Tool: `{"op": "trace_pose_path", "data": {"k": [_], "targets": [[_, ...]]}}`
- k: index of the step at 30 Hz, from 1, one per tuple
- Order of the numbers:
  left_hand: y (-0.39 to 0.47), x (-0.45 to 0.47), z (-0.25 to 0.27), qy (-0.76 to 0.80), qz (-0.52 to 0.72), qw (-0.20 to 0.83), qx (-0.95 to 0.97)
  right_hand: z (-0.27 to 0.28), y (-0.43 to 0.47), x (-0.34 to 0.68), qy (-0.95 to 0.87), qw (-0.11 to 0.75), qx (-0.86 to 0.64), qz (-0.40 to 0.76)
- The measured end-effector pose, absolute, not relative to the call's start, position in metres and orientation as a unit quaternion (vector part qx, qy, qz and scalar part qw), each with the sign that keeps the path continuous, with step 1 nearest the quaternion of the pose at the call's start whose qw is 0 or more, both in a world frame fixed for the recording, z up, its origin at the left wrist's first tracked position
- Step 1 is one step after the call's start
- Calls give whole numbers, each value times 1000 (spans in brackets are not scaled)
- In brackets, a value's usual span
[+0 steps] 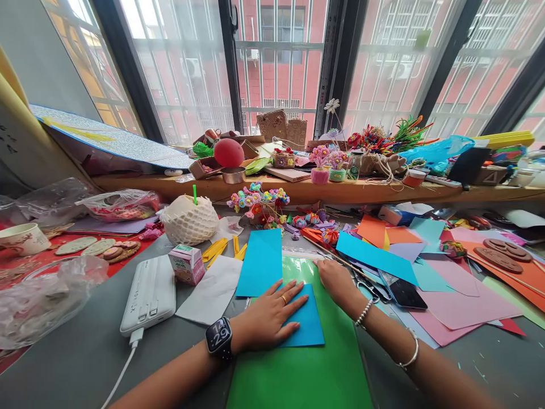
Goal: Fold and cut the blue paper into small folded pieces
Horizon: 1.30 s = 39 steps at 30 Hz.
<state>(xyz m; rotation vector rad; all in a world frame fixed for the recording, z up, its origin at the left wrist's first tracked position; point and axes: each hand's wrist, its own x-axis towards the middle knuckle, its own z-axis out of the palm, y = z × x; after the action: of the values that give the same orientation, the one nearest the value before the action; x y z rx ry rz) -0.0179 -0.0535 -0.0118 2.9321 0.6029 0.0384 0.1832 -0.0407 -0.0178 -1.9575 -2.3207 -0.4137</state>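
My left hand (pixel 272 318) lies flat with its fingers spread over a blue paper piece (pixel 313 324), pressing it on the green board (pixel 298 378). My right hand (pixel 336 281) rests at the board's upper right, fingers curled together; what they hold, if anything, is hidden. Above the left hand another blue paper (pixel 259 255) overlaps the board's upper left. A blue paper strip (pixel 374 255) lies to the right, beyond the right hand. Scissors (pixel 370 289) lie beside the right wrist, partly covered.
A white power bank (pixel 149 295) with a cable and a small drink carton (pixel 187 264) stand at left, near a netted coconut (pixel 189 221). Coloured papers (pixel 468 289) and a phone (pixel 404 292) cover the right side. Crafts crowd the wooden sill (pixel 272 193).
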Motion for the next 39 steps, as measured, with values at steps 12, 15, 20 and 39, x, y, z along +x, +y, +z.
{"op": "trace_pose_path", "data": {"k": [12,15,20,39], "targets": [[-53,-17,-17,198,28,62,978,-14,-91,194,-803,194,-544,-144],[-53,-17,-17,200,25,63,977,-20,-88,193,-817,202,-520,-150],[-53,-17,-15,203,21,69,977,-28,-83,192,-824,186,-507,-169],[-54,-17,-15,207,14,70,976,-36,-79,197,-821,266,-462,-205]]}}
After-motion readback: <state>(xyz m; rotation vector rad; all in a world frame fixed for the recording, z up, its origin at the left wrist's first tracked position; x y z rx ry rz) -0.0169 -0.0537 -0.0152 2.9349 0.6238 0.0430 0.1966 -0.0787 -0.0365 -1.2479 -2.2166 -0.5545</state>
